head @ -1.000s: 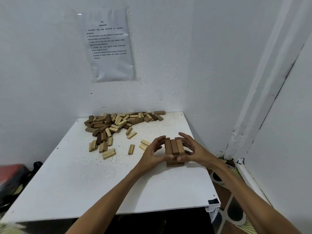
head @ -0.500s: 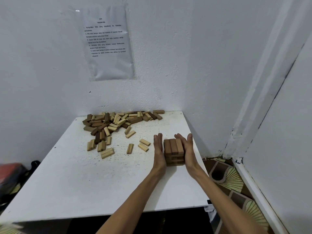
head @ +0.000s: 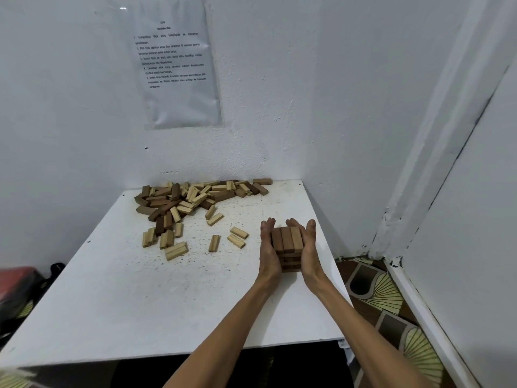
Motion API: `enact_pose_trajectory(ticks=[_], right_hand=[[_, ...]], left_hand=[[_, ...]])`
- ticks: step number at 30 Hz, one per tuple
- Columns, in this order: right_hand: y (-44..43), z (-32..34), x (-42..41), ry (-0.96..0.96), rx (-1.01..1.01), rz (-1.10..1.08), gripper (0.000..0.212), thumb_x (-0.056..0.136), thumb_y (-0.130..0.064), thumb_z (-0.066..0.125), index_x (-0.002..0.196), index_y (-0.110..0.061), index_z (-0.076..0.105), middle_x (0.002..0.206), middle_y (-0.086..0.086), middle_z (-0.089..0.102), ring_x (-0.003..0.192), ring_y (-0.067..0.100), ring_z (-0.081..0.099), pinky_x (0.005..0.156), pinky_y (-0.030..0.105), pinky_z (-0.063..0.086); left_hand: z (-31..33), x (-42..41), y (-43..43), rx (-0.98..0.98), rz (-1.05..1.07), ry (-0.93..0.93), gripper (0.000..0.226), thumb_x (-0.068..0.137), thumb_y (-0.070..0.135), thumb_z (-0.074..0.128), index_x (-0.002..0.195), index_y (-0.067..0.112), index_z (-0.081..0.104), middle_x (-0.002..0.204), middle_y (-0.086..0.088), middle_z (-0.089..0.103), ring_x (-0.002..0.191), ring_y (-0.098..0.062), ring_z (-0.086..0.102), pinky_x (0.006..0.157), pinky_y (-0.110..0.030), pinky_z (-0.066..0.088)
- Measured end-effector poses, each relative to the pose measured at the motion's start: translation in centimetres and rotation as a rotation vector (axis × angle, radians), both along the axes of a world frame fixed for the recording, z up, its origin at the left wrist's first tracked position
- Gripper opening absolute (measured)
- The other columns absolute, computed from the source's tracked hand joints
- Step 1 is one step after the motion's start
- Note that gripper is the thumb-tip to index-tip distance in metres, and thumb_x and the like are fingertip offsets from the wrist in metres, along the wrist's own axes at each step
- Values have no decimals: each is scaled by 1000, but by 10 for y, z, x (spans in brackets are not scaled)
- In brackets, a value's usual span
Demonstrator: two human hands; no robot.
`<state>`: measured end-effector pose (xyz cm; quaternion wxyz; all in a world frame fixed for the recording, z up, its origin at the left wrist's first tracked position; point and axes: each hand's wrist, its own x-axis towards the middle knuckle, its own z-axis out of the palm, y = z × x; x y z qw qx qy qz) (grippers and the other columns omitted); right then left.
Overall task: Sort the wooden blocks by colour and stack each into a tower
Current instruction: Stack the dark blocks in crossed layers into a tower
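On the right side of the white table [head: 156, 301], a short tower [head: 288, 247] of brown blocks stands with three blocks laid side by side on top, and the left hand [head: 269, 252] and right hand [head: 309, 252] press flat against its two sides, fingers straight and held together, pointing away toward the wall. A heap of mixed blocks [head: 193, 197], brown and pale, lies at the far edge of the table against the wall, well apart from the tower. A few pale blocks [head: 237, 237] are scattered between the heap and the hands, and a printed sheet [head: 176, 65] hangs on the wall above.
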<state>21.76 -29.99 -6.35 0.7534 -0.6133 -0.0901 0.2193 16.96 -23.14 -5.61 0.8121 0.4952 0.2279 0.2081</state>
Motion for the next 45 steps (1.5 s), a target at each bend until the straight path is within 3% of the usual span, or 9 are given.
enact_pose_trajectory(ticks=[4,9,14,18,21,26,31,39,45], right_hand=[[2,-2,1,-25,-27,-5,83,84,-92,25,136,-40,62,130,-1,70,117,16,68,98,38,56],[2,2,1,-3,-14,-20,80,87,-83,21,135,-34,63,124,-7,72,115,13,69,92,31,56],[-2,7,0,12,-8,12,78,86,-82,22,134,-36,62,128,-11,70,114,5,68,87,24,53],[-20,8,7,-60,-35,112,92,82,-94,25,149,-36,49,147,-19,56,136,4,52,119,43,37],[-42,6,18,-213,-106,218,101,79,-95,34,157,-31,37,153,-20,49,145,-1,38,127,39,22],[-65,10,36,-395,-215,312,86,84,-78,59,155,-33,38,154,-20,48,145,0,39,125,45,27],[-65,25,44,-545,-365,496,88,77,-43,88,152,-35,42,151,-21,50,145,1,40,124,39,31],[-58,29,52,-603,-398,528,84,78,-18,91,149,-32,47,147,-12,53,138,3,48,118,31,40],[-58,24,54,-533,-345,480,80,76,-16,92,144,-34,54,143,-11,57,137,9,51,117,42,42]], left_hand=[[2,2,0,-13,-20,0,83,79,81,44,145,32,54,136,-2,67,116,-18,70,92,-35,56],[-8,5,0,90,30,16,97,68,100,46,142,39,57,141,4,63,127,-16,63,114,-48,46],[-7,3,3,85,13,36,89,71,99,45,136,40,62,138,4,66,126,-18,64,114,-50,45],[4,-7,10,152,-34,41,84,90,86,28,151,32,49,155,8,50,139,-10,50,118,-40,38],[4,-14,31,309,-66,26,86,88,84,25,152,31,46,155,14,50,144,-4,44,121,-34,29],[6,-26,63,654,-227,10,80,89,77,41,156,32,38,159,16,43,145,2,39,118,-26,29],[9,-29,80,899,-428,94,78,82,55,80,150,39,44,151,20,51,142,0,43,120,-35,35],[10,-26,85,981,-449,82,83,75,34,93,146,28,50,141,11,60,134,-2,53,116,-33,43],[8,-25,85,983,-373,74,76,75,32,93,141,27,56,136,16,63,128,2,57,111,-26,45]])
